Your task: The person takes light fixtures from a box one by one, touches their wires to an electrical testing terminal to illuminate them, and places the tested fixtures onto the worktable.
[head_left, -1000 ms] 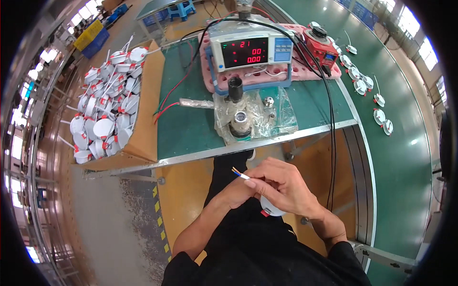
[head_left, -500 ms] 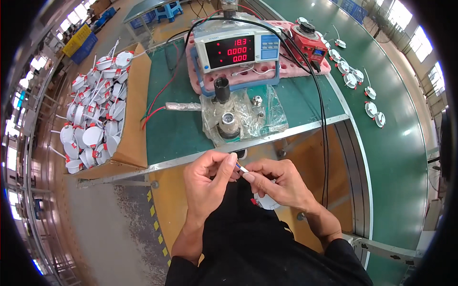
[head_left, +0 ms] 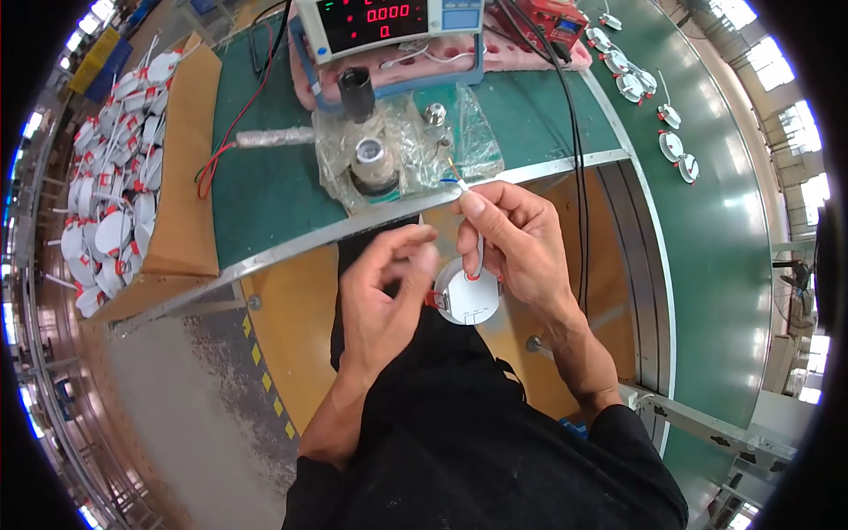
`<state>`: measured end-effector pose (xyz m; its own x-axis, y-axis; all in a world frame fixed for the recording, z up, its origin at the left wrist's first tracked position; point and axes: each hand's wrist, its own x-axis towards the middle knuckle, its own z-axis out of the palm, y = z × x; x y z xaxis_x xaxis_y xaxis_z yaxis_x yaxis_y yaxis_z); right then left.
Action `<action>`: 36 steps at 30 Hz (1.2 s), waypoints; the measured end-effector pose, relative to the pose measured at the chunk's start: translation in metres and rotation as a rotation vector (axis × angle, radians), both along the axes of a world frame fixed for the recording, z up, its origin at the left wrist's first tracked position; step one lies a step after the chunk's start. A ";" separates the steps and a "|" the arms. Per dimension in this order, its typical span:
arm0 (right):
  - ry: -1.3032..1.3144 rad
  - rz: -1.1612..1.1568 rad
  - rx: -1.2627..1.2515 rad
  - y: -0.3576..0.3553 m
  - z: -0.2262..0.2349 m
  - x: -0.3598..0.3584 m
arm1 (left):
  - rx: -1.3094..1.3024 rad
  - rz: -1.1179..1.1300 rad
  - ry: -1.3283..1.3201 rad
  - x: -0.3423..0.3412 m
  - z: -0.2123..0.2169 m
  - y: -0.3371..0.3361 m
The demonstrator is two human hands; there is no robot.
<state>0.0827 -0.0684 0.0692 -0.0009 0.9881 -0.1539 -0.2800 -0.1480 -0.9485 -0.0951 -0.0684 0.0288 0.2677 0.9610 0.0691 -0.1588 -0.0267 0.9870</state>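
My right hand (head_left: 523,237) pinches the white cable (head_left: 480,254) of a round white downlight (head_left: 468,299) with red-tipped spring clips. The lamp hangs below the fingers, in front of the bench edge. Above the thumb, thin stripped wires (head_left: 454,171), one blue and one yellowish or brown, spread from the cable end. My left hand (head_left: 382,291) is to the left of the lamp, slightly blurred, its fingers bent and apart from the thumb, with nothing seen between them. Beyond the hands, a plastic-wrapped fixture (head_left: 373,163) with a black knob (head_left: 356,94) stands on the green bench.
A cardboard box (head_left: 181,177) full of similar downlights stands at the left. A meter (head_left: 384,22) with red digits rests on pink foam (head_left: 530,55), beside a red device (head_left: 546,22). Black cables (head_left: 579,177) hang over the bench edge. More downlights (head_left: 671,146) lie on the green surface at right.
My left hand has let go of the wires and drawn back left. My right hand has lifted the cable end, and the lamp now hangs in fuller view. The head view has shifted.
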 end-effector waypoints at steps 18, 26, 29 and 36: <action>-0.654 0.086 0.093 0.089 -0.034 0.049 | -0.586 -0.590 -0.524 0.073 -0.029 0.036; -0.686 0.177 0.040 0.111 -0.042 0.054 | -0.661 -0.628 -0.572 0.079 -0.034 0.056; -0.623 0.195 0.001 0.112 -0.042 0.055 | -0.657 -0.637 -0.572 0.080 -0.036 0.059; -0.610 0.179 -0.037 0.113 -0.039 0.054 | -0.659 -0.641 -0.553 0.080 -0.031 0.061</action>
